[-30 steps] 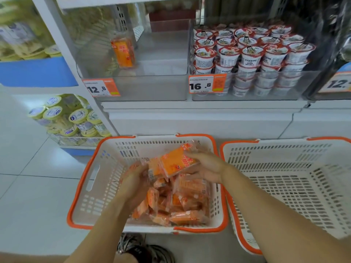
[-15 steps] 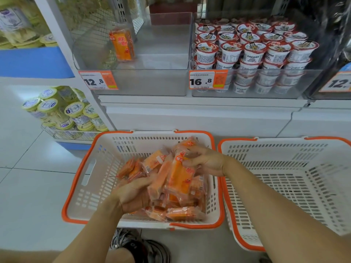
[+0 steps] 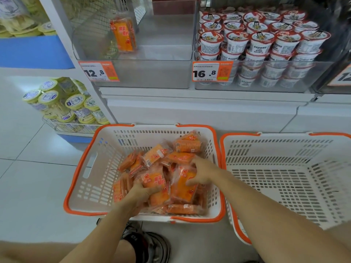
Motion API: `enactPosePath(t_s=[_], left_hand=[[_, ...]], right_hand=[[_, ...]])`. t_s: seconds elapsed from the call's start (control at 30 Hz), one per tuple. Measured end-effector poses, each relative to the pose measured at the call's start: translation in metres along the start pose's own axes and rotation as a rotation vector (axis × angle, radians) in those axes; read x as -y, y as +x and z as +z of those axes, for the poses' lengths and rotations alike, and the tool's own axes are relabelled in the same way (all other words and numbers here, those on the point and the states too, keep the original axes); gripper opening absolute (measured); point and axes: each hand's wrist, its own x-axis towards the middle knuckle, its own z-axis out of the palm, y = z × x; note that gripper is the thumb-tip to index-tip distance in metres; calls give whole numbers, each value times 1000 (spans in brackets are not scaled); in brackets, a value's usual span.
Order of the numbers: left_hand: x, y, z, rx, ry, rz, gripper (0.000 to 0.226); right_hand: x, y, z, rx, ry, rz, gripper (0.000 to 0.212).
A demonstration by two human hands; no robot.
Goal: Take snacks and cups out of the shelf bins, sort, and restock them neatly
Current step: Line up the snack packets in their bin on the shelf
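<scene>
Several orange snack packs (image 3: 182, 157) lie heaped in the left white basket with an orange rim (image 3: 81, 168) on the floor. My left hand (image 3: 141, 194) grips one orange pack (image 3: 155, 184) near the middle of the heap. My right hand (image 3: 202, 172) curls over another orange pack (image 3: 183, 188) at the right side of the heap. One orange pack (image 3: 123, 35) stands upright alone in the clear shelf bin (image 3: 152, 73) above. The clear bin beside it holds several stacked red-and-white cups (image 3: 262, 42).
A second white basket (image 3: 284, 177), with nothing in it, stands to the right of the first. Price tags 12.8 (image 3: 98, 72) and 16.8 (image 3: 211, 72) hang on the bin fronts. Yellow-lidded tubs (image 3: 66, 105) fill a low rack at left. A shoe (image 3: 148, 243) is below the basket.
Both hands have dropped deeper into the heap. The packs that they held up a second ago now lie lower among the others.
</scene>
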Motion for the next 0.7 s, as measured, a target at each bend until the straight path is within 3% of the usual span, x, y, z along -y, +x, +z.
enactPosePath(t_s=[0.17, 0.4, 0.47, 0.6, 0.7], left_hand=[[2, 5, 3, -3, 54, 17, 39], [-5, 6, 1, -82, 207, 129, 36], [-13, -1, 1, -25, 195, 143, 38], [-28, -21, 13, 292, 83, 161, 44], [-34, -33, 30, 282, 166, 252, 27]], right_hand=[[4, -1, 7, -18, 12, 8, 99], [6, -8, -19, 71, 69, -54, 44], [8, -10, -36, 95, 108, -78, 53], [16, -14, -47, 111, 193, -125, 67], [21, -13, -32, 65, 177, -111, 95]])
